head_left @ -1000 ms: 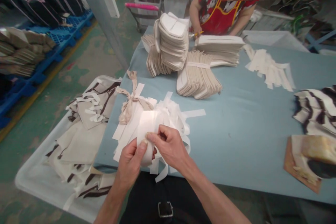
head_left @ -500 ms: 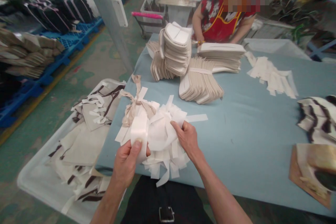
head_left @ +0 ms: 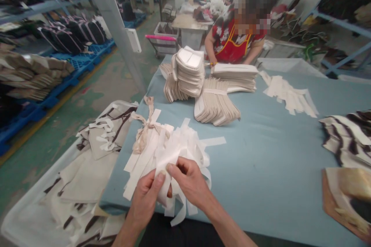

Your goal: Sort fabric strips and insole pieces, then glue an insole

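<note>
Above the worktop's (head_left: 278, 170) near-left corner, the held white strips (head_left: 167, 158) look light, limp and slightly slick, likely to slide or crease, so a flat pinch near their lower end should suit. The left hand (head_left: 146, 193) clamps them between thumb and fingers; farther right, the right hand (head_left: 191, 181) pinches their edge, fingers curled close, over the loose strip pile (head_left: 199, 154).

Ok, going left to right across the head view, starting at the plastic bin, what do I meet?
White plastic bin, left hand, right hand, spread of loose white strips, dark-and-pale striped pieces.
</note>
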{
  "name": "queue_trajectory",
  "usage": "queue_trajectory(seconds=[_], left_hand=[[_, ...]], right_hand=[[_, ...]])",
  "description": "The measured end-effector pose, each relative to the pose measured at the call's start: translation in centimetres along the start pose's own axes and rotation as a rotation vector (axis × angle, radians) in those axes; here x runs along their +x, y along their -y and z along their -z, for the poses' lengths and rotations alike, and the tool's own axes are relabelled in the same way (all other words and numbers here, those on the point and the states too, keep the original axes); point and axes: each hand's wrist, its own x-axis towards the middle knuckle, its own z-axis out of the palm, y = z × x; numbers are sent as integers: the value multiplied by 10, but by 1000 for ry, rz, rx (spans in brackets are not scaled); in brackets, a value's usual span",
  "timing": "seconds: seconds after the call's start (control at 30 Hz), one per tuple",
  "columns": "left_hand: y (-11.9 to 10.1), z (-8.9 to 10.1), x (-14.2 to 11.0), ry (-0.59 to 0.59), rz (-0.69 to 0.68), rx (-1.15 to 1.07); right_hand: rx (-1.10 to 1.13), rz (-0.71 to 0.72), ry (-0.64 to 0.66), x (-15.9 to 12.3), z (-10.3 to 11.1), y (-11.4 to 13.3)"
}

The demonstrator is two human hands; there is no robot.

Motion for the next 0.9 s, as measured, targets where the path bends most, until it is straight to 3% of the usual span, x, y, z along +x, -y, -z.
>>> queue_trajectory(seconds=[0.27, 0.4, 0.53, 0.63, 0.7, 0.77, 0.83, 0.9], left_hand=[[21, -8, -4, -104, 107, -146], [26, -9, -4, -258, 85, -154], [19, 0, -5, -315, 28, -98], [11, 5, -8, -300, -4, -56], [7, 5, -9, -288, -5, -54], [3, 2, -9, -266, 15, -89], [0, -4, -9, -238, 57, -173], [-3, -10, -9, -214, 90, -254]], right_hand=[[-150, 44, -259, 2, 0, -14], [-334, 95, -375, -2, 2, -20], [-463, 180, -496, 3, 27, -27], [-797, 81, -618, 14, 60, -29], [-1058, -99, -619, 20, 79, -24], [-1161, -181, -596, 19, 87, -13], [-1016, -95, -496, 11, 80, 0], [-696, 40, -261, 1, 58, 11]])
